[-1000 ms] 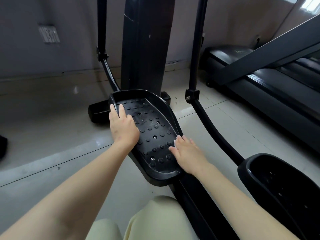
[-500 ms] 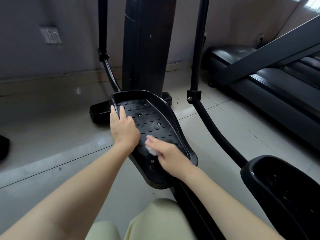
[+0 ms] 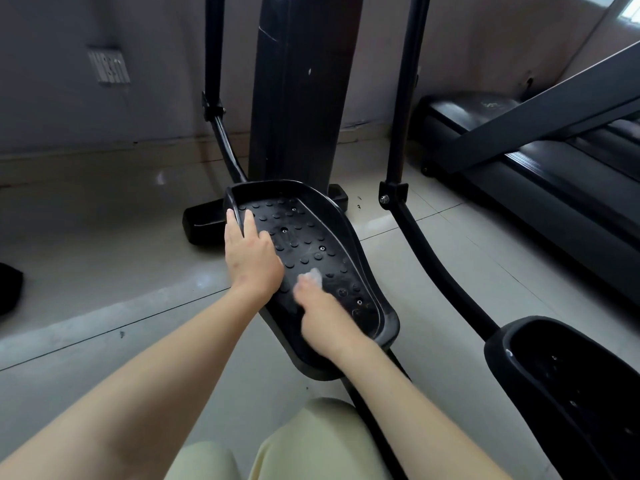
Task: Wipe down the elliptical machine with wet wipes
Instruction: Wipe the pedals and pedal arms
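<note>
The elliptical's left foot pedal (image 3: 322,233) is a black studded tray in the middle of the view. My left hand (image 3: 251,258) lies on the pedal's left rim, thumb outside the rim and fingers on the studded surface. My right hand (image 3: 325,320), blurred, presses a small white wet wipe (image 3: 314,276) onto the middle of the pedal; only the wipe's tip shows past the fingers. The right pedal (image 3: 568,386) sits lower at the right. Behind the pedals rises the black central column (image 3: 298,88).
Two black swing arms (image 3: 403,98) stand on either side of the column. A treadmill (image 3: 554,174) fills the right side by the wall. The floor is pale tile. My knees in light trousers (image 3: 311,445) are at the bottom edge.
My right hand with the wipe slid from the pedal's right rim leftward to its middle. My left hand stayed on the left rim.
</note>
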